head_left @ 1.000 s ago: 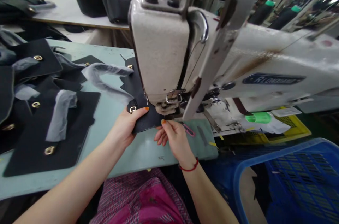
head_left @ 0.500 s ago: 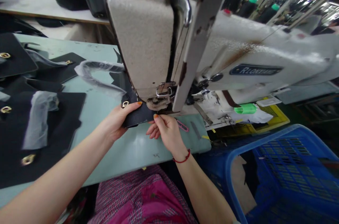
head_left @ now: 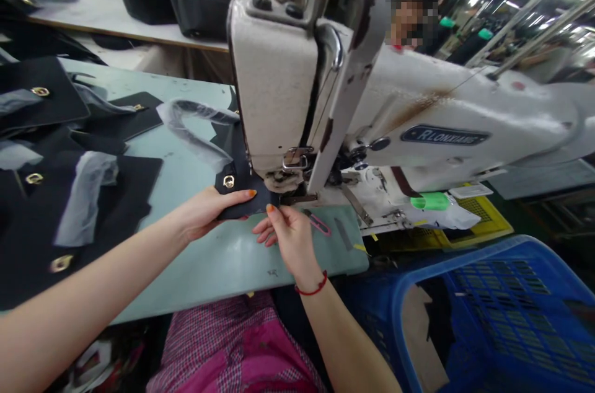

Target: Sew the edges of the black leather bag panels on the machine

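A black leather-like bag panel (head_left: 242, 209) lies under the foot of the white sewing machine (head_left: 274, 89). It carries a gold ring fitting (head_left: 229, 181) and a handle wrapped in clear plastic (head_left: 198, 144). My left hand (head_left: 207, 210) grips the panel's near left part, thumb flat on top and fingers beneath. Close to the needle area, my right hand (head_left: 290, 235) pinches the panel's near edge between thumb and index finger, its other fingers loosely curled. The needle itself is hidden behind the machine head.
More black panels (head_left: 125, 201) with gold fittings and wrapped handles cover the table's left side. Pink-handled snips (head_left: 320, 224) lie right of my right hand. A blue basket (head_left: 400, 300) stands at the lower right. Black bags (head_left: 199, 8) stand behind; a person (head_left: 413, 8) is beyond the machine.
The view has shifted, so the machine head sits farther right and a person shows behind it. My left thumb has slid nearer to me on the panel. Both hands keep their hold.
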`<state>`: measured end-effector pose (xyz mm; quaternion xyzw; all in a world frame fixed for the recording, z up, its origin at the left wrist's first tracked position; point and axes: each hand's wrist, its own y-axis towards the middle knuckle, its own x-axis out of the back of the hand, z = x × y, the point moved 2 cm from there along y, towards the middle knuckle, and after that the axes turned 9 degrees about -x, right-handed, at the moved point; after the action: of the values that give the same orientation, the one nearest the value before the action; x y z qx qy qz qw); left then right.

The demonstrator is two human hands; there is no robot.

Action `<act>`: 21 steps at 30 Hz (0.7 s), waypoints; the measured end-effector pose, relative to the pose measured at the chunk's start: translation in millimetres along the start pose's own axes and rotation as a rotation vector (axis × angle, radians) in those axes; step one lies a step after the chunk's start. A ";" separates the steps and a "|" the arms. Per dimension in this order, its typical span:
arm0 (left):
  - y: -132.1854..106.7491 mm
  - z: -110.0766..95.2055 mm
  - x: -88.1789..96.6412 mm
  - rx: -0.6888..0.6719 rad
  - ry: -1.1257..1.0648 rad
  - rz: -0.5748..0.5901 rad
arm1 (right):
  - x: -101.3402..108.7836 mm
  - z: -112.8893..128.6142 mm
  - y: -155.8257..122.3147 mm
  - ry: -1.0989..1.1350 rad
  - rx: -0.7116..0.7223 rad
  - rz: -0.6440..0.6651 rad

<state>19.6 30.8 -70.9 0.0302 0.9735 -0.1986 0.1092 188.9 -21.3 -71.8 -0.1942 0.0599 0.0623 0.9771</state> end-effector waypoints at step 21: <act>18.5 -5.8 9.0 -0.116 0.068 0.020 | -38.7 -15.0 19.8 0.282 -0.048 -0.162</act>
<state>11.6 50.3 -74.8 0.0401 0.9862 -0.1395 0.0796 146.5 -12.7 -87.4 -0.2284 0.1789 -0.0432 0.9560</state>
